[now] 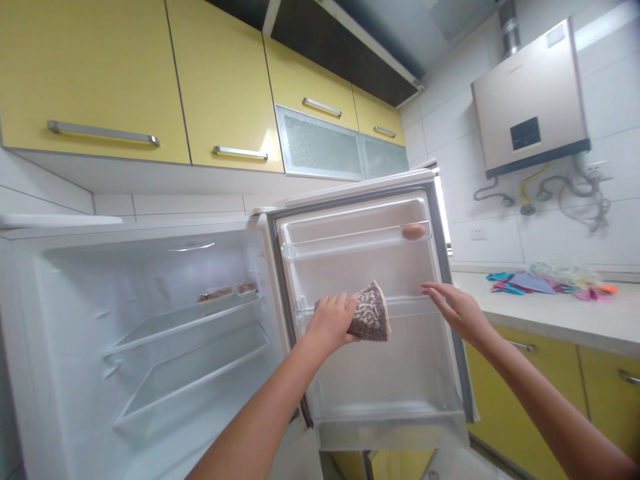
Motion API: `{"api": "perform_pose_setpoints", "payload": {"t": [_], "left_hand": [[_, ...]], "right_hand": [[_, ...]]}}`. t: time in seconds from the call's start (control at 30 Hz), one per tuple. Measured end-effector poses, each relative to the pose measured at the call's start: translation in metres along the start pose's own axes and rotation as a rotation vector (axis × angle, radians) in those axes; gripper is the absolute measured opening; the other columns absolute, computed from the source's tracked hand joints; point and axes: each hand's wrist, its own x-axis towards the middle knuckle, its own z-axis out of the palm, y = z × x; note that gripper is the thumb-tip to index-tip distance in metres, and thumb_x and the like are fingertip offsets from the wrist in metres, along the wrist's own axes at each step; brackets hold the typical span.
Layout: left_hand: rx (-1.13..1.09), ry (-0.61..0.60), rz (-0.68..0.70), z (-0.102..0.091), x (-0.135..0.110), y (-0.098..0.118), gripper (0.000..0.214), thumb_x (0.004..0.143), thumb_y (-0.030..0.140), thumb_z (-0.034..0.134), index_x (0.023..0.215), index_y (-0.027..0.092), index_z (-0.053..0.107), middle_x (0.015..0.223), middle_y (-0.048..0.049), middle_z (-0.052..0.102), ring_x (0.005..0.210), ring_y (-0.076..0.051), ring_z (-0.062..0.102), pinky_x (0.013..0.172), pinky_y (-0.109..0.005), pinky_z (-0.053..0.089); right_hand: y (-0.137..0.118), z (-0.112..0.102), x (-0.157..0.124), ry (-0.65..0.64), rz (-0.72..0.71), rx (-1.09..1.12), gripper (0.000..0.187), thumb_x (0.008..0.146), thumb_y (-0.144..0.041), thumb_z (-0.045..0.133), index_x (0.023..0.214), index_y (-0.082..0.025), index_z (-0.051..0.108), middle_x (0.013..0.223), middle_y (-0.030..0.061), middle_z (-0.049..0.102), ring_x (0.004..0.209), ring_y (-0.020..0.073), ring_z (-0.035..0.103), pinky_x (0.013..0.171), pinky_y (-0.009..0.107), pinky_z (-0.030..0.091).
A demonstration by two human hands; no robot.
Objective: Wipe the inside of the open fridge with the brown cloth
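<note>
My left hand is closed around a brown speckled pack, holding it at the middle shelf of the open fridge door. Beside it on the right, my right hand is open, fingers stretched toward the door's inner edge without gripping anything. One egg lies in the door's top rack. The fridge compartment to the left has glass shelves, with small trays of food on the upper one.
Yellow wall cabinets hang above the fridge. A white counter at the right carries colourful cloths, with yellow base cabinets below. A water heater with hoses is mounted on the tiled wall.
</note>
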Motion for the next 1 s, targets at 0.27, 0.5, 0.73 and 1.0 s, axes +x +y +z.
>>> {"api": "perform_pose_setpoints", "payload": {"t": [0.27,0.5,0.73,1.0], "left_hand": [[-0.288,-0.073,-0.058,0.004,0.019,-0.034,0.046,0.084,0.066,0.052,0.105,0.027,0.061,0.103,-0.0063,0.074,0.097,-0.028,0.068,0.079,-0.036,0.05],[-0.734,-0.165,-0.035,-0.006,0.022,-0.09,0.042,0.09,0.052,0.049,0.112,0.02,0.066,0.115,-0.0051,0.075,0.103,-0.022,0.067,0.09,-0.031,0.051],[-0.458,-0.161,-0.137,-0.009,0.019,-0.12,0.032,0.074,0.027,0.064,0.105,0.018,0.071,0.108,-0.0087,0.077,0.1,-0.026,0.067,0.087,-0.035,0.05],[-0.431,-0.278,0.016,-0.027,0.067,-0.053,0.03,0.069,0.037,0.071,0.097,0.026,0.075,0.099,-0.0024,0.079,0.093,-0.022,0.069,0.079,-0.028,0.049]], "right_hand": [[0.012,0.016,-0.021,0.137,-0.018,0.199,0.038,0.097,-0.05,0.043,0.114,-0.025,0.067,0.11,0.0076,0.073,0.109,0.0246,0.066,0.099,0.044,0.052],[0.005,0.012,-0.033,0.143,-0.032,0.296,0.04,0.098,-0.048,0.04,0.125,-0.028,0.062,0.11,0.0059,0.072,0.11,0.0235,0.065,0.1,0.043,0.051],[-0.012,0.017,-0.05,0.163,0.059,0.491,0.04,0.097,-0.047,0.043,0.127,-0.029,0.061,0.132,0.0059,0.065,0.135,0.0249,0.051,0.12,0.05,0.032],[-0.051,0.02,-0.072,0.269,0.135,0.574,0.044,0.096,-0.045,0.045,0.137,-0.032,0.053,0.145,0.004,0.056,0.144,0.0261,0.04,0.123,0.05,0.025]]}}
